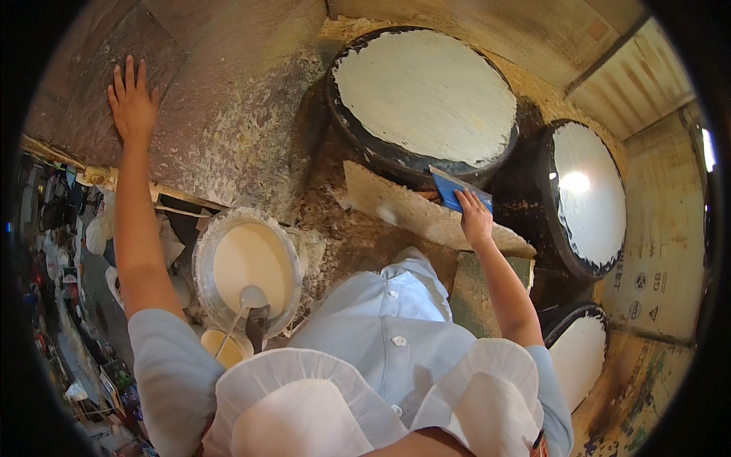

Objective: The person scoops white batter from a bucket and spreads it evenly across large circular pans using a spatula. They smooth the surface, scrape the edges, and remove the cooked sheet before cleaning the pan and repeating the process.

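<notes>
My right hand grips a blue scraper with a pale straight edge. The scraper is at the near rim of a large round griddle, whose top is covered by a thin white layer of batter with ragged edges. Part of the scraper is hidden behind my fingers. On the far left, my left hand rests palm down, fingers spread, on a worn brown surface and holds nothing. Between my arms stands a bucket of cream-coloured batter, with a ladle at its near side.
Two more round griddles at the right carry white layers, one farther and one nearer. A curved, crusted board stands before the large griddle. Printed panels line the right side. A smaller yellowish container sits below the bucket.
</notes>
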`<state>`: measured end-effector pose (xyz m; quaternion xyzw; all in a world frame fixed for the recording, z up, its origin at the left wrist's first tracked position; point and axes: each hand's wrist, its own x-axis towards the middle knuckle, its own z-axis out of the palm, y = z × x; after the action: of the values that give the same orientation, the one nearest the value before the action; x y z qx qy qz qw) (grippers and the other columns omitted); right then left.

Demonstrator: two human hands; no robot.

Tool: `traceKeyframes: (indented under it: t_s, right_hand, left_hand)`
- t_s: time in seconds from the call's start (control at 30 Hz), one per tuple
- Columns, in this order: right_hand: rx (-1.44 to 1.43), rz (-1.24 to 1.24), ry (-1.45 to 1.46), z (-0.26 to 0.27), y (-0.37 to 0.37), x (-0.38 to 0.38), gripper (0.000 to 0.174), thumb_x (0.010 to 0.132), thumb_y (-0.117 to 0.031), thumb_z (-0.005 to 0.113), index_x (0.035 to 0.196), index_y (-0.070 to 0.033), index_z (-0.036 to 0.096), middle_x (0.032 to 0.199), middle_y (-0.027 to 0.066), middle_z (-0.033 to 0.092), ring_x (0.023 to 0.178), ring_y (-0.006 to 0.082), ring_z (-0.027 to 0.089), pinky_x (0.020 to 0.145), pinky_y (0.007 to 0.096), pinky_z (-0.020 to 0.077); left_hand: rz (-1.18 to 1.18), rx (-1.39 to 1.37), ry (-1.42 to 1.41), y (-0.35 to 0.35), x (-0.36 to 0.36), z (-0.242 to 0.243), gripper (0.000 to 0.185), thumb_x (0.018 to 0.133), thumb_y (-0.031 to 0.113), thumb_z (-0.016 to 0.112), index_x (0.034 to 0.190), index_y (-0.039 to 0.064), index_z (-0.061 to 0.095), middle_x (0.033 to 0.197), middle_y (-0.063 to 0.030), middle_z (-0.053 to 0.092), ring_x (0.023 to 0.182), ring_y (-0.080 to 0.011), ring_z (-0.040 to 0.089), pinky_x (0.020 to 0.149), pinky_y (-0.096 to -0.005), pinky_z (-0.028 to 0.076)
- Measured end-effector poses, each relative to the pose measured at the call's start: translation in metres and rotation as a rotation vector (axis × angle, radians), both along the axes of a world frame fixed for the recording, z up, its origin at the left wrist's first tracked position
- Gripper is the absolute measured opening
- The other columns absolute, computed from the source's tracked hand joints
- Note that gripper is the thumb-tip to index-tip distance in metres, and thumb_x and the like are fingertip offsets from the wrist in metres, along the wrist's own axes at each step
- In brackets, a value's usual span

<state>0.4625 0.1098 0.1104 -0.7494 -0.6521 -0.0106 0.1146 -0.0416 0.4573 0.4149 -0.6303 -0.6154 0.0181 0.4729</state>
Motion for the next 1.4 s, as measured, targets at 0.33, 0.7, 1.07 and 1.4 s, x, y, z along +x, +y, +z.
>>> traceKeyframes:
  t_s: [0.33, 0.7, 1.07, 1.4]
  right_hand:
    - [-0.180, 0.328, -0.109, -0.015, 0.114, -0.066, 0.055, 0.079, -0.008, 0.050, 0.132, -0.013, 0.038, 0.130, 0.0157, 0.041, 0.116, 0.0362, 0.044, 0.092, 0.0398, 0.0410]
    - [-0.237, 0.346, -0.136, 0.001, 0.261, -0.143, 0.045, 0.079, -0.010, 0.054, 0.122, 0.001, 0.043, 0.104, 0.0248, 0.056, 0.087, 0.0405, 0.059, 0.064, 0.0400, 0.0527]
    - [-0.471, 0.016, -0.257, 0.010, 0.048, 0.000, 0.051, 0.082, -0.010, 0.049, 0.130, -0.005, 0.033, 0.128, 0.0201, 0.044, 0.110, 0.0345, 0.053, 0.074, 0.0357, 0.0532]
    - [0.053, -0.952, 0.528, -0.027, -0.020, 0.165, 0.033, 0.071, -0.014, 0.068, 0.099, -0.003, 0.054, 0.086, 0.0166, 0.064, 0.081, 0.0303, 0.064, 0.073, 0.0396, 0.0488]
  left_hand:
    - [0.305, -0.130, 0.261, 0.005, 0.018, 0.002, 0.058, 0.091, 0.042, 0.040, 0.142, 0.032, 0.016, 0.149, 0.0095, 0.008, 0.136, -0.0200, 0.016, 0.104, -0.0529, 0.025]
    - [0.138, -0.064, 0.182, 0.037, 0.043, -0.019, 0.060, 0.091, 0.048, 0.037, 0.142, 0.034, 0.010, 0.149, 0.0110, 0.004, 0.136, -0.0220, 0.017, 0.101, -0.0543, 0.029]
    - [0.206, -0.058, 0.241, 0.024, 0.057, -0.012, 0.058, 0.092, 0.048, 0.035, 0.142, 0.034, 0.010, 0.149, 0.0097, 0.006, 0.135, -0.0219, 0.019, 0.101, -0.0526, 0.031]
    - [-0.506, 0.234, 0.084, 0.031, 0.017, -0.019, 0.057, 0.093, 0.045, 0.034, 0.143, 0.033, 0.009, 0.149, 0.0096, 0.004, 0.136, -0.0221, 0.017, 0.101, -0.0527, 0.030]
